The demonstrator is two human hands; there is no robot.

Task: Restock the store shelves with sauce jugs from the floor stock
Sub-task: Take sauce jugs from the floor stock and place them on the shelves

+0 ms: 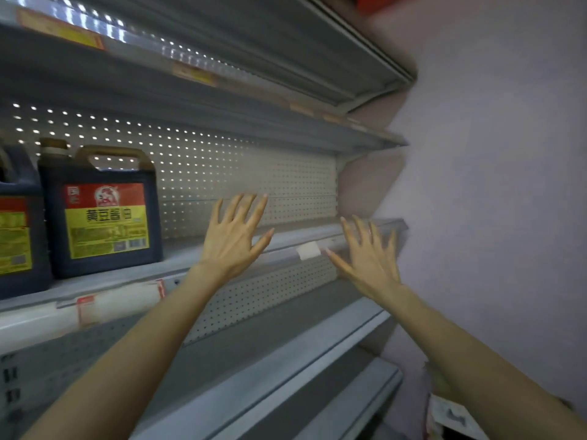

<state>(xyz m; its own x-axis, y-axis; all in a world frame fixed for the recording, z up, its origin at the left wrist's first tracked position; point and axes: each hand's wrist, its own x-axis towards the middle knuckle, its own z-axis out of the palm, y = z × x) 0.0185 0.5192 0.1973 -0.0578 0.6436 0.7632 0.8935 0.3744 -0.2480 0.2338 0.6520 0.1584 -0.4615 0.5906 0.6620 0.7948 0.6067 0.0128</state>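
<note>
**Both hands empty at the shelf**

Head view: the left hand [233, 241] and the right hand [370, 260] were raised before the grey shelf [286, 238], fingers straight and spread, holding nothing. Two dark sauce jugs stood on that shelf at the far left: one with a red-and-yellow label [101, 214], another [19, 236] just beside it, cut by the frame edge. A white tag [308, 250] sat on the shelf's front edge between the hands.

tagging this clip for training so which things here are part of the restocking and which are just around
Part of the job: sauce jug, second jug at the left edge, the shelf under them, left hand and right hand, both open and empty.
Just around: white tag on the shelf lip, perforated back panel, wall.
</note>
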